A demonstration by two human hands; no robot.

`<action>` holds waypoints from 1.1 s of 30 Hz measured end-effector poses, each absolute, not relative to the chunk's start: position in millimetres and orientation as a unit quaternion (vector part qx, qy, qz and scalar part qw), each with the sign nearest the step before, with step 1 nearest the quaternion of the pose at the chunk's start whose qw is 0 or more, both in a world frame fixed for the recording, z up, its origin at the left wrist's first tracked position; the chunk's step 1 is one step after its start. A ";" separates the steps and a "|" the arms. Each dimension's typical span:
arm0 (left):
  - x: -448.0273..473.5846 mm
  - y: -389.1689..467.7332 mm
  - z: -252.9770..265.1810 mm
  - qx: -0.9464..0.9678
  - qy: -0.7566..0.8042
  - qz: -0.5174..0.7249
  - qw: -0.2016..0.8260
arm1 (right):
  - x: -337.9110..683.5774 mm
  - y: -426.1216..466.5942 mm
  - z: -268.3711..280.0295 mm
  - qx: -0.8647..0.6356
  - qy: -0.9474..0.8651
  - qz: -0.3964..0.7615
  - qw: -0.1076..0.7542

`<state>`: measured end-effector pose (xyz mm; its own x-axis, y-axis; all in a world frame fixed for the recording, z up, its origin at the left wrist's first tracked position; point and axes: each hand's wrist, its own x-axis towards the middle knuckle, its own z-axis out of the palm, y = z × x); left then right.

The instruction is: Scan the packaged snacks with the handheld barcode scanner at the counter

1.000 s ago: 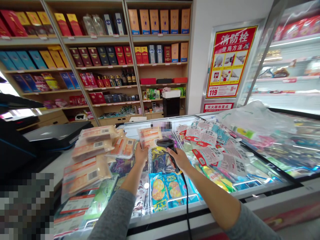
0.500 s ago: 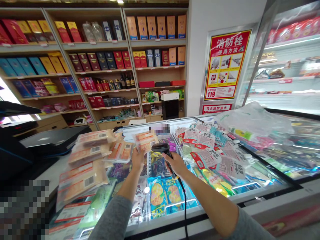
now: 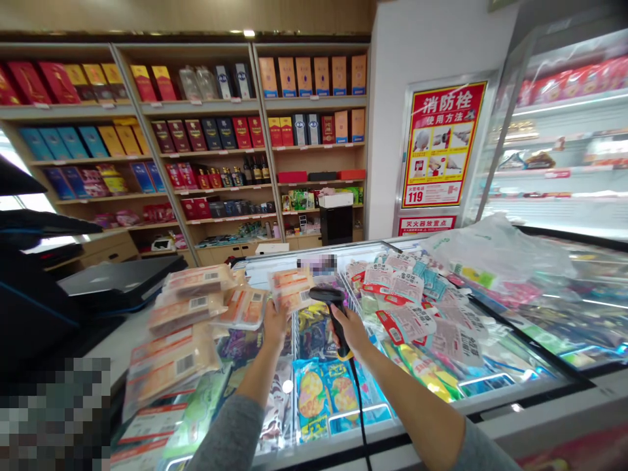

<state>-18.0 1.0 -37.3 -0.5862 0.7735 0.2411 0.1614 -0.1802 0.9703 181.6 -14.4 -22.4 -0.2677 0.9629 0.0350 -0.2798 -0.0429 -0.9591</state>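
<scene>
One flat, orange-printed packet [image 3: 290, 282] is clasped by left grip [image 3: 275, 323], one black scanner [image 3: 328, 296] by right grip [image 3: 352, 332].

Pistol-shaped black handheld scanner [image 3: 328, 296]: smooth hard plastic, mostly matt. Thin black cable [image 3: 359, 392]: smooth, rubbery-looking. Flat clear-and-orange food packet [image 3: 290, 286]: glossy plastic film. Piled tan-and-orange packets [image 3: 189, 327]: same shiny film, creased. Blue pouches with yellow print [image 3: 314, 392]: glossy, crinkled plastic. Translucent white bag [image 3: 500, 252]: thin wrinkled plastic. Grey long sleeves [image 3: 230, 428]: matt, soft-looking cloth. Tan shelf unit [image 3: 176, 57]: smooth wood look. Silver rectangular poster frame [image 3: 406, 150]: metal-looking, smooth.
</scene>
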 end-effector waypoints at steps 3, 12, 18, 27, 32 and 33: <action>-20.6 -20.6 -20.0 0.385 0.540 0.681 0.310 | 180.5 -16.7 -24.0 -0.311 -0.478 0.648 0.505; -95.2 -150.5 9.3 0.352 0.546 0.708 0.275 | 136.2 -58.9 -11.4 -0.179 -0.488 0.709 0.476; -158.0 -222.8 -10.6 0.409 0.674 0.613 0.051 | 71.3 -94.4 -11.5 -0.137 -0.526 0.749 0.378; -168.2 -230.8 -28.8 0.570 0.777 0.153 -0.218 | 22.4 -116.6 -21.2 -0.165 -0.574 0.735 0.320; -171.5 -214.7 -12.0 0.592 0.762 0.099 -0.243 | 20.1 -111.7 -19.9 -0.202 -0.561 0.732 0.328; -174.4 -212.7 -9.0 0.596 0.759 0.095 -0.245 | 20.4 -110.5 -20.1 -0.205 -0.561 0.731 0.330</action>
